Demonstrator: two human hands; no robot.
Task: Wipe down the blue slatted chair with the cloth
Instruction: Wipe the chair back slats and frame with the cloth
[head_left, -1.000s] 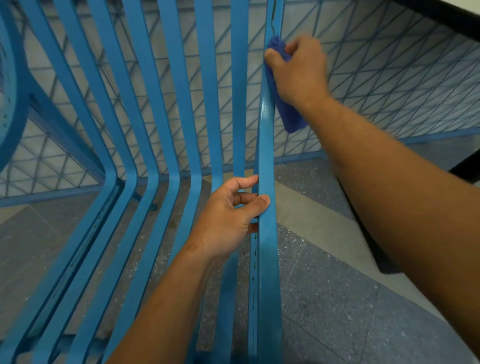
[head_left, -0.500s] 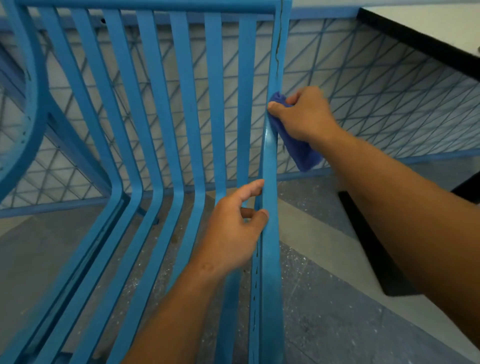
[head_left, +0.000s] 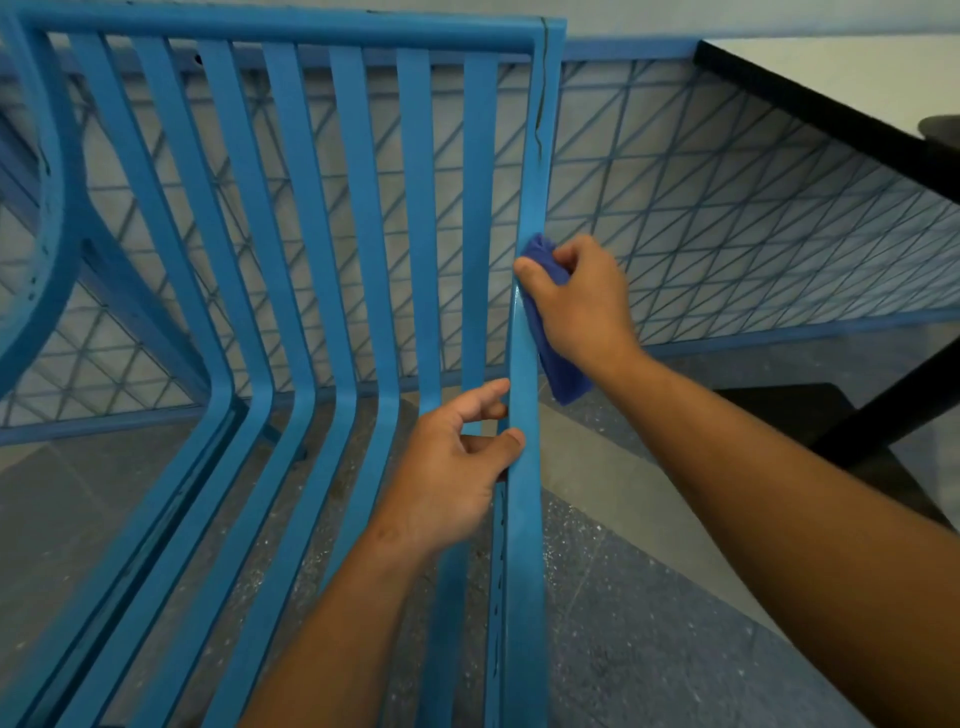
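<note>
Lower down the outer rail now: right hand (head_left: 582, 301) clamped on cloth (head_left: 563, 371) (dark blue), left hand (head_left: 452, 467) below, pinching chair (head_left: 524, 519) rail.

Nothing to read here: no lettering, label, brand mark or number shows anywhere in view.
</note>
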